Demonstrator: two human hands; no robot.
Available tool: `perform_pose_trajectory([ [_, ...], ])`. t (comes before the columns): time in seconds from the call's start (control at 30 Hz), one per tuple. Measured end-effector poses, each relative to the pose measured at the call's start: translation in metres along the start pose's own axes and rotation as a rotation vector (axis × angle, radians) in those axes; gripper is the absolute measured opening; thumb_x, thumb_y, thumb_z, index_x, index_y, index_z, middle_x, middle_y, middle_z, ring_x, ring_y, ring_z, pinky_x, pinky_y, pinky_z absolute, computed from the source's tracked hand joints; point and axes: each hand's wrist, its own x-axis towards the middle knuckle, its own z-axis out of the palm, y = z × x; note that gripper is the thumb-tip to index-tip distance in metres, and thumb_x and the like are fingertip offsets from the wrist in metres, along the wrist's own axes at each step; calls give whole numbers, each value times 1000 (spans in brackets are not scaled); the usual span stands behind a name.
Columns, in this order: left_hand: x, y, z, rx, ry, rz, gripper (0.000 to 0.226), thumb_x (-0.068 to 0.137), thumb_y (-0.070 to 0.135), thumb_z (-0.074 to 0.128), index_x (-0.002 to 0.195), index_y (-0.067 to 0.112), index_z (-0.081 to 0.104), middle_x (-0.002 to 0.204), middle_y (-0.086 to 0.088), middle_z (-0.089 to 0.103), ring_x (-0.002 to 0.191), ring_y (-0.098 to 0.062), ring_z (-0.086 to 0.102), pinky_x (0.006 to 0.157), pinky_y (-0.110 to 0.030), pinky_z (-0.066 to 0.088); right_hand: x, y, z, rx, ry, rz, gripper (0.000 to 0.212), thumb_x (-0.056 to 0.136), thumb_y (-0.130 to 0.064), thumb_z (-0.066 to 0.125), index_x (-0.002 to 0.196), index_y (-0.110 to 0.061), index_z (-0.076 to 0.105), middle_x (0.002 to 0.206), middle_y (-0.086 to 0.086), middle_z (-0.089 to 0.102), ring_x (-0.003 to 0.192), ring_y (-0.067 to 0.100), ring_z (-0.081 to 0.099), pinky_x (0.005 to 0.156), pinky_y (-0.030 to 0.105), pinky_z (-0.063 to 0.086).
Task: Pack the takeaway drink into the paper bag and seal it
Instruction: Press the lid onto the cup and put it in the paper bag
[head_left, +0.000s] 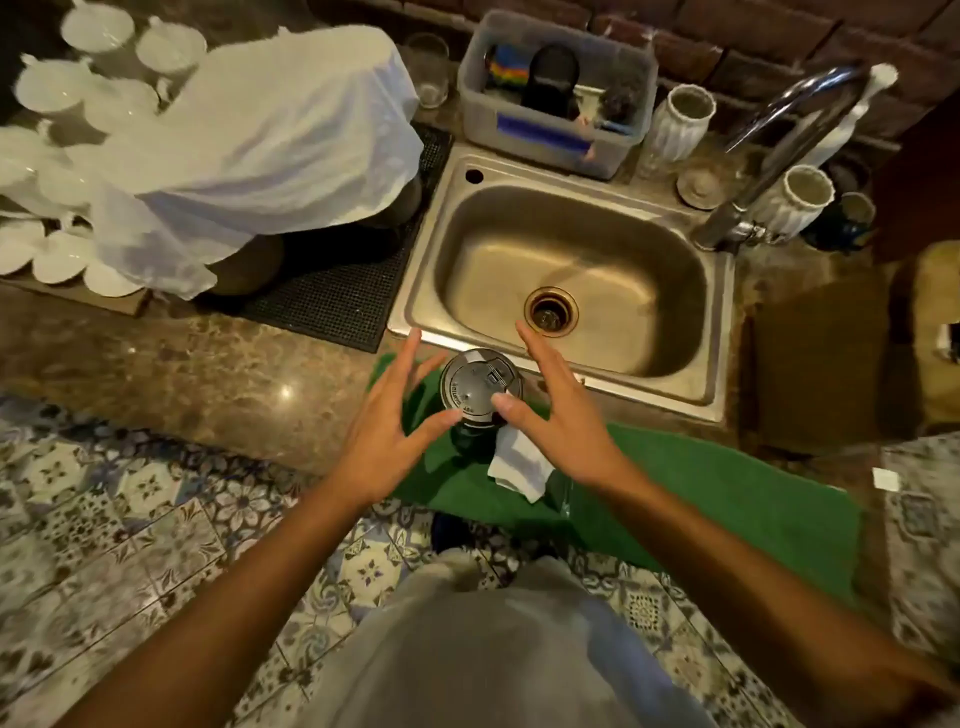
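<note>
A takeaway cup with a dark plastic lid stands upright on a green cloth at the counter's front edge, just before the sink. My left hand is spread open to the cup's left, its thumb tip at the lid's near rim. My right hand is spread open to the cup's right, thumb resting on the lid's edge. Neither hand grips the cup. A folded white napkin lies on the cloth beside the cup's base. A flat brown paper bag lies on the counter to the right.
A steel sink with a tap sits behind the cup. White cups under a white cloth fill the left counter beside a black mat. A plastic bin and white ribbed vases stand at the back.
</note>
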Motion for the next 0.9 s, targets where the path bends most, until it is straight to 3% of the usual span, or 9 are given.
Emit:
perform_pose_trajectory([
  [0.13,-1,-8,-5,-70,-84,-37,95,89,49,68,157,51,3,159,20,38,146,13,28,118,-25,19,-10,-1,9,158,-80,126,84,92,-55,67,160,-48,19,166,-22,27,151,-1,28,122,31,28],
  [0.23,0,-17,-12,-74,-109,-43,95,86,46,72,160,45,12,162,17,34,149,6,29,121,-29,25,-13,3,17,147,-90,149,86,91,-43,75,160,-47,24,144,-50,31,130,-30,32,108,6,29],
  [0.3,-1,-19,-12,-49,-137,-34,96,84,47,73,161,40,16,162,18,31,146,12,27,119,-21,25,-14,7,22,173,-105,160,87,90,-34,79,160,-42,28,134,-53,34,120,-37,35,94,-4,33],
  [0.43,-3,-16,-3,-18,-175,-49,92,85,48,73,159,47,18,157,31,24,146,12,24,115,-20,26,-14,10,29,155,-112,142,92,84,-37,84,158,-43,30,140,-43,41,123,-27,45,97,3,41],
  [0.53,3,-18,0,-77,-194,-60,89,83,46,73,159,42,27,147,41,32,136,24,31,113,-11,31,-11,10,28,166,-95,155,96,81,-38,85,157,-46,27,131,-56,39,120,-32,43,99,2,40],
  [0.6,8,-17,-2,-92,-202,-51,86,83,48,76,156,43,32,148,37,38,141,12,37,120,-27,35,-10,11,26,157,-85,144,94,83,-39,84,157,-46,27,129,-60,37,119,-34,40,99,1,38],
  [0.7,12,-10,-8,-115,-183,-24,82,80,53,77,152,47,37,150,27,45,143,1,42,121,-42,36,-9,7,25,163,-37,102,95,84,-39,83,161,-36,27,140,-44,39,127,-24,42,106,7,36],
  [0.77,13,-2,-12,-123,-162,-3,83,79,51,79,152,43,40,152,19,49,144,-3,44,121,-43,37,-11,1,23,180,-4,77,96,83,-40,84,161,-34,29,149,-28,45,138,-7,45,115,21,40],
  [0.9,6,30,-13,-170,-113,32,79,78,37,80,148,36,44,142,23,54,135,6,50,115,-22,39,-24,-17,10,232,82,23,93,78,-38,88,156,-39,36,154,-15,51,142,3,48,118,37,42],
])
